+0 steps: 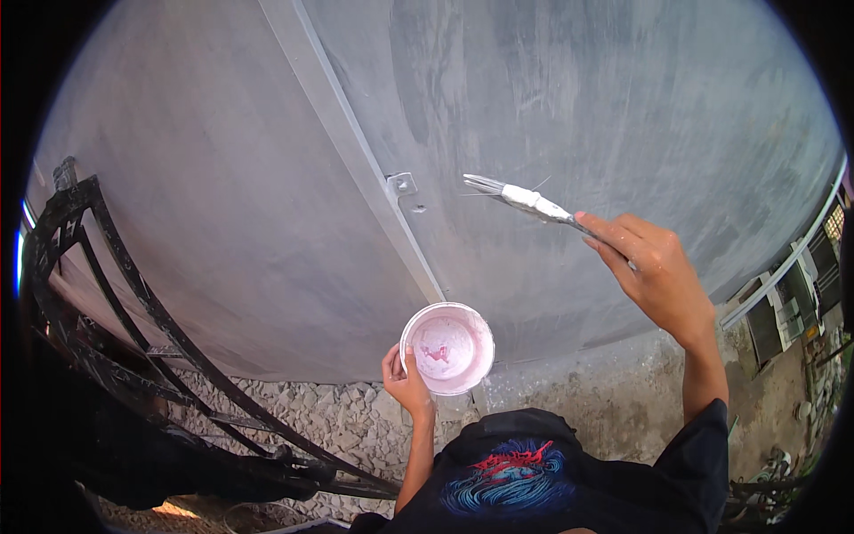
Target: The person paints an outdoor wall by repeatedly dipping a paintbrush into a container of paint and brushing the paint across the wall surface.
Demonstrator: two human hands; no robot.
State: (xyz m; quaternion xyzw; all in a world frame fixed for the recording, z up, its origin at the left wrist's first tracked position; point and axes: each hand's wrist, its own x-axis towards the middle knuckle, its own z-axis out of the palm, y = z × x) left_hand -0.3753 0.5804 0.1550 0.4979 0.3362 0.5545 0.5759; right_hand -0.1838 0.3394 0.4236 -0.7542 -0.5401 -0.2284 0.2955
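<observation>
A paintbrush (534, 202) coated in white paint is pinched by its handle in my right hand (654, 271). Its bristles point left, in front of the grey metal surface (551, 107); whether they touch it I cannot tell. My left hand (409, 384) grips the rim of a small round tub (447, 348), thumb over the edge and fingers around the outside. White paint coats the inside of the tub, with a pinkish patch at the bottom. Left of the bristles, a small metal latch plate (402, 184) sits beside a raised strip (356, 151) running down the surface.
A black metal frame with curved bars (133, 285) stands at the left. Below it lies gravel (311, 418). Concrete ground (605, 392) with white splashes stretches along the base of the surface. Assorted items (787, 316) and a pale pipe (783, 262) are at the right edge.
</observation>
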